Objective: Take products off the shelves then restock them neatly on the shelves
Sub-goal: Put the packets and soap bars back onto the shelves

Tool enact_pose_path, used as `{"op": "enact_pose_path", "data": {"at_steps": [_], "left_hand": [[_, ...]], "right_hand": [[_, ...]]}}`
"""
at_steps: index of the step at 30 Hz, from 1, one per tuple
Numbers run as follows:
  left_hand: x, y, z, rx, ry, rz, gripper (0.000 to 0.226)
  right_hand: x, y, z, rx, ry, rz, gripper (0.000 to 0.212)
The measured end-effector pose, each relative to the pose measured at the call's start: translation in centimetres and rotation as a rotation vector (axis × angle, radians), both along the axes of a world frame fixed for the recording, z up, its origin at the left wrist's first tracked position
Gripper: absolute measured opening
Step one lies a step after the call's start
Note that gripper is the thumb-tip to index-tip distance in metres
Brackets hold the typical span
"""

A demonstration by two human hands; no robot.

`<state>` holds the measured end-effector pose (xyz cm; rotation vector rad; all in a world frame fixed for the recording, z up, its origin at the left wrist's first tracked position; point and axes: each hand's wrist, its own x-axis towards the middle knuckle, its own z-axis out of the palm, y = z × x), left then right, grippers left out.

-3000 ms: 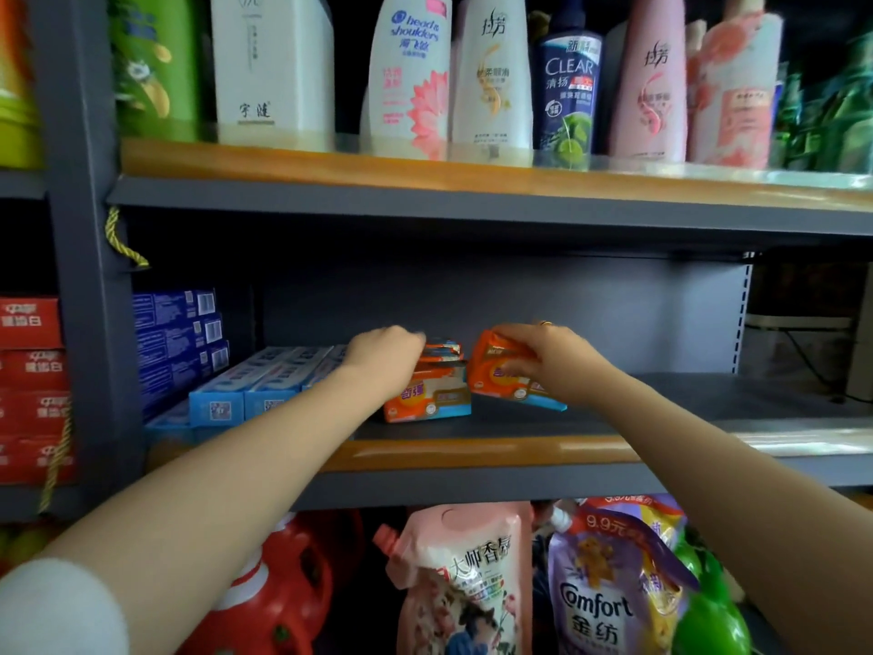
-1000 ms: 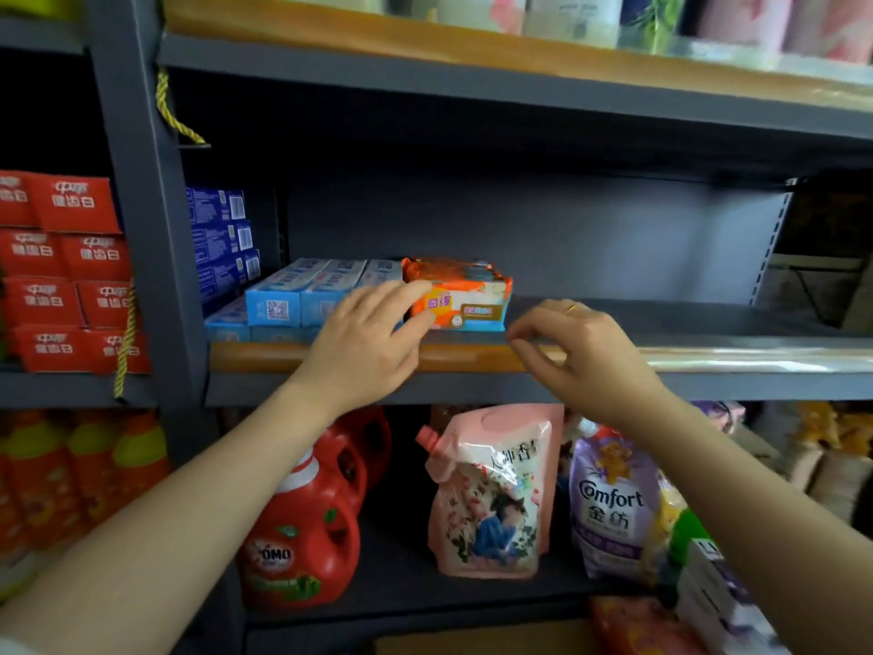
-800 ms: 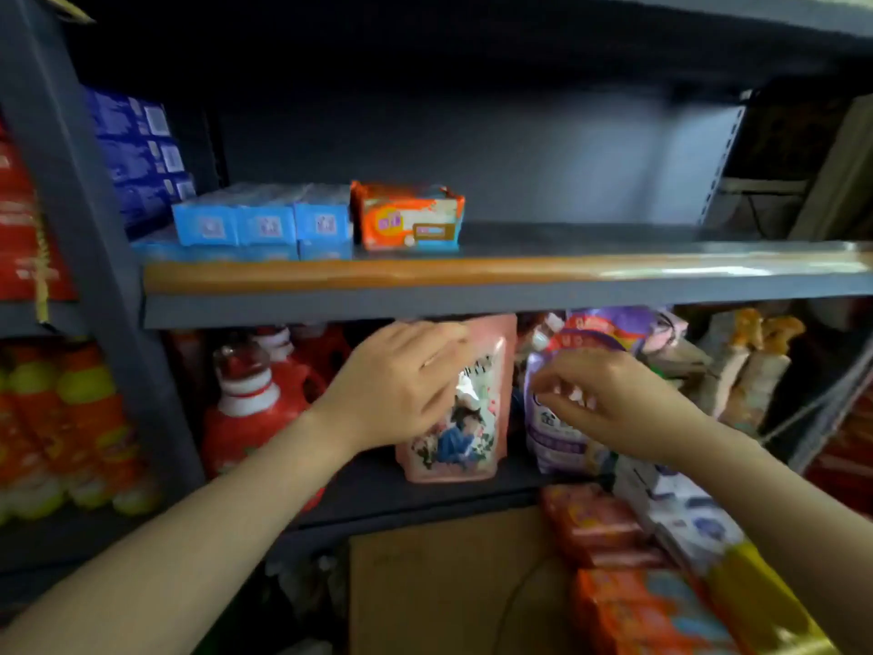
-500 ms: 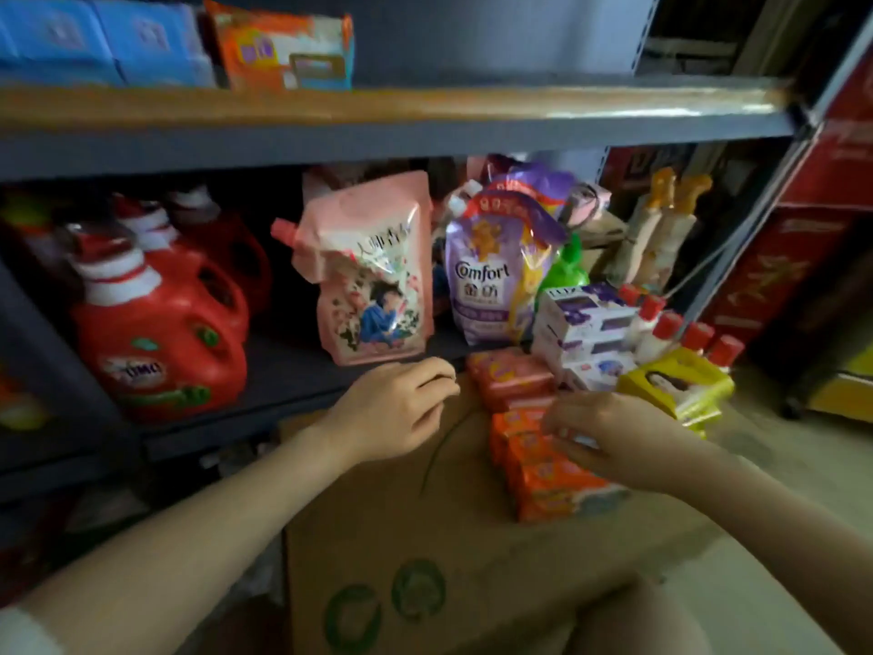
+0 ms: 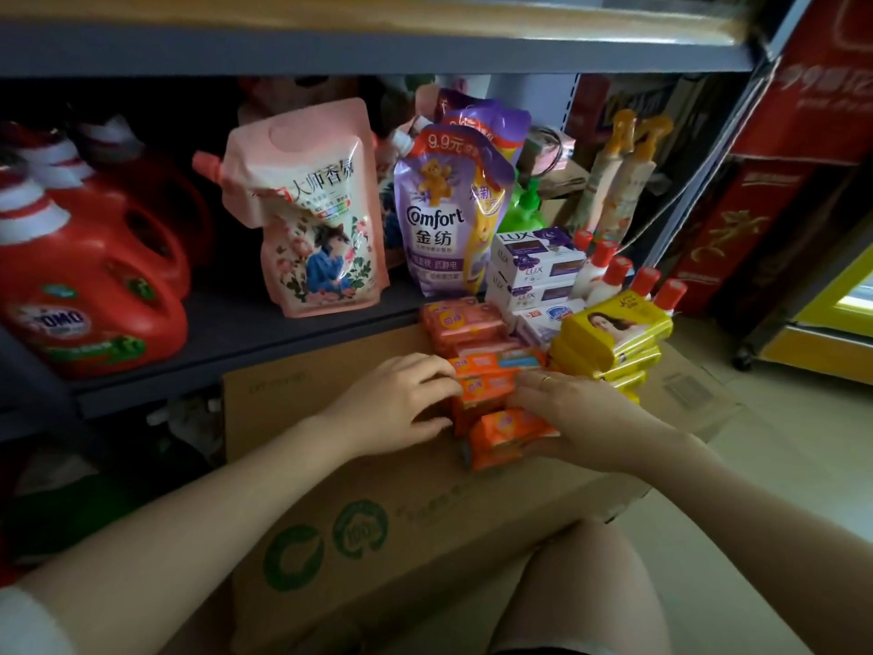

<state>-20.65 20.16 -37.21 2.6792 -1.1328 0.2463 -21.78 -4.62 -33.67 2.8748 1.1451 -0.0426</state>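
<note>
We're down at the cardboard box (image 5: 378,489), whose bare near half leaves our arms open room, while its far edge sits against the bottom shelf (image 5: 264,342). Our left hand (image 5: 401,404) curls against the left side of the orange soap packs (image 5: 486,385); our right hand (image 5: 571,418) grips the nearest pack (image 5: 505,437) from the right. Yellow packs (image 5: 614,338) crowd just right, white soap boxes (image 5: 538,271) behind, pouches (image 5: 321,215) and red jugs (image 5: 89,295) on the shelf.

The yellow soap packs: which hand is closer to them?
Right. The right hand sits just beside the yellow packs, holding an orange pack. The left hand is farther away, across the orange stack.
</note>
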Motion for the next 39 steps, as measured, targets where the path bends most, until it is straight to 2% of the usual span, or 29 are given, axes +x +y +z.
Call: {"op": "enact_pose_path", "data": {"at_steps": [2, 5, 8, 11, 14, 20, 22, 26, 28, 30, 32, 34, 36, 39], "left_hand": [[0.1, -0.6, 0.3, 0.011, 0.025, 0.039, 0.044], [-0.1, -1.8, 0.8, -0.011, 0.012, 0.09, 0.058], [0.0, -3.3, 1.3, 0.021, -0.026, 0.161, 0.056], [0.2, -5.0, 1.6, 0.217, -0.016, 0.257, 0.055], [0.1, -5.8, 1.4, 0.281, -0.043, 0.306, 0.058], [-0.2, -5.5, 0.9, 0.296, -0.018, 0.287, 0.055], [0.2, -4.7, 1.4, 0.191, 0.077, 0.254, 0.05], [0.6, -2.1, 3.6, -0.349, 0.399, 0.263, 0.035], [0.5, -0.1, 5.4, -0.575, 0.458, 0.313, 0.029], [0.4, 2.2, 7.7, -0.788, 0.467, 0.396, 0.029], [0.7, 4.8, 10.4, -1.052, 0.438, 0.461, 0.027], [1.2, 7.3, 13.6, -1.244, 0.315, 0.492, 0.022], [1.7, 9.3, 17.1, -1.341, 0.156, 0.493, 0.014], [3.2, 11.4, 21.8, -1.368, -0.036, 0.47, 0.013]], "right_hand": [[-0.4, -0.4, 1.5, 0.173, 0.159, -0.143, 0.054], [-1.1, -0.9, 4.4, 0.537, 0.192, -0.237, 0.044], [-0.3, -1.0, 6.5, 0.696, 0.224, -0.338, 0.034], [0.7, -0.7, 7.7, 0.847, 0.388, -0.449, 0.024], [1.5, -0.3, 7.3, 0.982, 0.571, -0.527, 0.012], [2.4, 1.0, 6.5, 1.229, 0.813, -0.553, 0.014], [2.8, 1.4, 6.7, 1.302, 0.859, -0.553, 0.016], [3.9, 2.2, 7.7, 1.418, 0.901, -0.539, 0.02], [4.6, 2.9, 8.6, 1.451, 0.901, -0.516, 0.028], [5.5, 4.1, 9.7, 1.496, 0.899, -0.489, 0.02], [6.4, 5.7, 10.9, 1.544, 0.911, -0.441, 0.018], [7.2, 7.7, 12.1, 1.555, 0.91, -0.351, 0.017], [8.0, 10.0, 13.4, 1.57, 0.891, -0.243, 0.014], [9.4, 13.2, 15.1, 1.621, 0.858, -0.172, 0.013]]}}
